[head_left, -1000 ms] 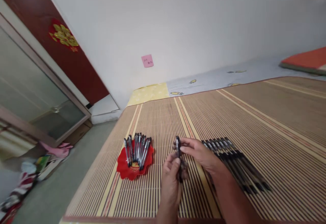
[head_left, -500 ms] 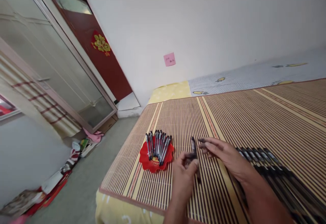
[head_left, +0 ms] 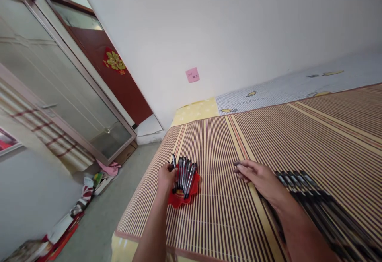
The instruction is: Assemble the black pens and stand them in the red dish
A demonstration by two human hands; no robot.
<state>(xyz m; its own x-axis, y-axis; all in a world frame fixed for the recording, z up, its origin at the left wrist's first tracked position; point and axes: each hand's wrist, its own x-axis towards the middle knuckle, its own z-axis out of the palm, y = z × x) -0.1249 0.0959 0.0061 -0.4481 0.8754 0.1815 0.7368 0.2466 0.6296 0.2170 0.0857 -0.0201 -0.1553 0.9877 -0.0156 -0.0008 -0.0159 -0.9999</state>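
Observation:
My left hand (head_left: pixel 166 177) is closed around a pen (head_left: pixel 174 160) with a dark cap, held upright at the left side of a red scalloped dish (head_left: pixel 176 204). Several clear-barrelled pens (head_left: pixel 186 176) with black ends lie fanned out in the dish, beside that hand. Farther right, my right hand (head_left: pixel 255 174) hovers over the striped mat (head_left: pixel 221 214), its thumb and fingers drawn together. Something dark shows at those fingertips, too small to name. Under and beyond the right forearm, a row of black pens (head_left: pixel 313 198) lies on the mat, partly hidden by the arm.
The mat covers a bed with a yellow and checked sheet (head_left: pixel 197 110). A white wall with a pink note (head_left: pixel 192 75) rises behind. To the left are the grey floor (head_left: pixel 119 190), a glass-panelled door (head_left: pixel 68 79) and assorted items (head_left: pixel 80 202) along the wall.
My left hand has moved left from the middle of the mat to the red dish, carrying the pen. My right hand has stayed in nearly the same place. The view has shifted slightly.

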